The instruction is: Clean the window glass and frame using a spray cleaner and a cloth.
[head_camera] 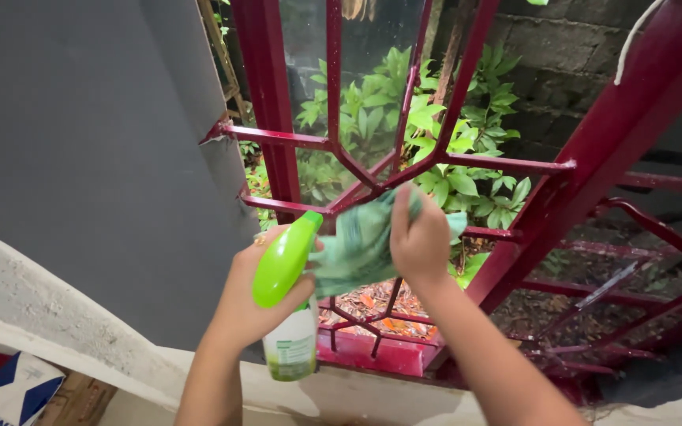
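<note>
Left hand (246, 296) is wrapped around a clear plastic spray bottle with a lime-green trigger head (286, 304), held upright just in front of the window. Right hand (418, 237) is bunched around a crumpled pale-green cloth (357, 248), pressing it against the glass pane behind the dark red metal window grille (436, 162), about where the diagonal bars meet.

For wiping like this, I'd say work the cloth into the corners where bars cross, since that's where grime sits, and keep the bottle's nozzle turned away from the cloth hand.

Hard to tell: whether the glass is wet or streaked, with leafy green plants (436, 134) showing through it. The bottle's liquid level is hidden by its label and the fingers. The window's right side runs out of view, and a blue-and-white box (13, 390) is cut off bottom left.
</note>
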